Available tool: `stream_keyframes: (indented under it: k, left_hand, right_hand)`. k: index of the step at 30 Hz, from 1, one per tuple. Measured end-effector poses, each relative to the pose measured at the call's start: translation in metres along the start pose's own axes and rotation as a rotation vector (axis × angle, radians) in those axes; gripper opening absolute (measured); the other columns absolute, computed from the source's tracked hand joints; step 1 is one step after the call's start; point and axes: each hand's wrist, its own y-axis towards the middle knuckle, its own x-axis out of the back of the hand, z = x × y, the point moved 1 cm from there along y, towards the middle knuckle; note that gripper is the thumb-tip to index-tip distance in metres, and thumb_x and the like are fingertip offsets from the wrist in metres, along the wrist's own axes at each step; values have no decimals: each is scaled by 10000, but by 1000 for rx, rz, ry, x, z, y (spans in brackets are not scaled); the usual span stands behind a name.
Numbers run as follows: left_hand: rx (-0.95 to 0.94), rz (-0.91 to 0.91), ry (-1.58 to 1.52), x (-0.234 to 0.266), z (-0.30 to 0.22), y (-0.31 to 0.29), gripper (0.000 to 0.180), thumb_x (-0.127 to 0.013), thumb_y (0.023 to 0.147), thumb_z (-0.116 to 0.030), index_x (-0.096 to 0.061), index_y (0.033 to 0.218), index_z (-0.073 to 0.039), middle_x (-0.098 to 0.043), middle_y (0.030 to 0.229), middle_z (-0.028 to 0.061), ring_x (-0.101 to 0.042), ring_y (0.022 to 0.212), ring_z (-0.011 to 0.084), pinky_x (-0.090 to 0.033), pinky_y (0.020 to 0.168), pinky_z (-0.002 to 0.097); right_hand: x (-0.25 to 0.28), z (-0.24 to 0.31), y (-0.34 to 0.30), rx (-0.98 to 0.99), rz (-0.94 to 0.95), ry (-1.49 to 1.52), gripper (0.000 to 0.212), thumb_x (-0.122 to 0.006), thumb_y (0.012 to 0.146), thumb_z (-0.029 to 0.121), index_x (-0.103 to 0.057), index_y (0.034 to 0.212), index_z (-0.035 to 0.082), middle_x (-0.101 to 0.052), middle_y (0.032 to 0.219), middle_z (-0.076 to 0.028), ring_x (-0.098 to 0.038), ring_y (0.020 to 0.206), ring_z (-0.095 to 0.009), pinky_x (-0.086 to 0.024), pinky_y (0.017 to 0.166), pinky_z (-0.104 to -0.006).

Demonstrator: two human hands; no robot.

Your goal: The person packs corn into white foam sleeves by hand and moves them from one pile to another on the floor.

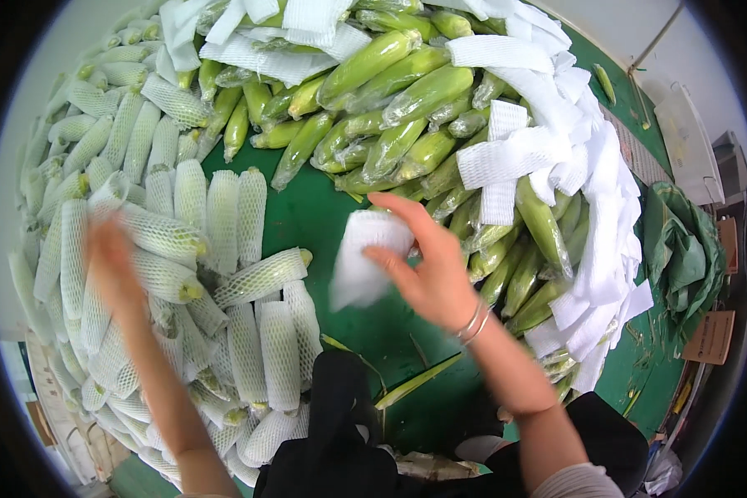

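My right hand [427, 266], with thin bracelets at the wrist, pinches a white foam net sleeve [365, 257] above the green surface [307, 207]. The sleeve's lower end is blurred. Over at the left, my left hand [112, 257] is smeared by motion and its fingers cannot be made out. It is over a heap of corn ears in white foam nets [187, 228]. Beyond my right hand lies a pile of green corn ears in clear film [423, 95], husks on.
Loose white foam net sleeves [589, 241] are heaped along the right and far sides of the unsleeved corn. A crumpled green bag [681, 241], a white crate [689, 145] and a cardboard box [710, 338] stand farther right. Husk strips [415, 382] lie near me.
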Motion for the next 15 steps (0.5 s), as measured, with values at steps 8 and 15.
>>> stream_keyframes:
  k: [8,15]
  left_hand:
    - [764,815,-233,-273,146,-206,217,-582,894,-177,-572,1043,-20,-577,903,9,-512,817,77,-417,724,221]
    - [443,627,-107,-345,201,-249,276,-635,834,-177,-495,974,15,-569,804,104,-553,713,175,-458,639,316]
  right_hand:
    - [-21,-129,-90,-573,-545,929,140,-559,862,14,-549,999,44,-601,958,-55,-590,848,-138,-490,731,-262]
    - [65,-192,-122,-736,-621,795,283,-591,859,108,-496,1086,-33,-606,951,-122,-601,835,-163,-497,743,-309]
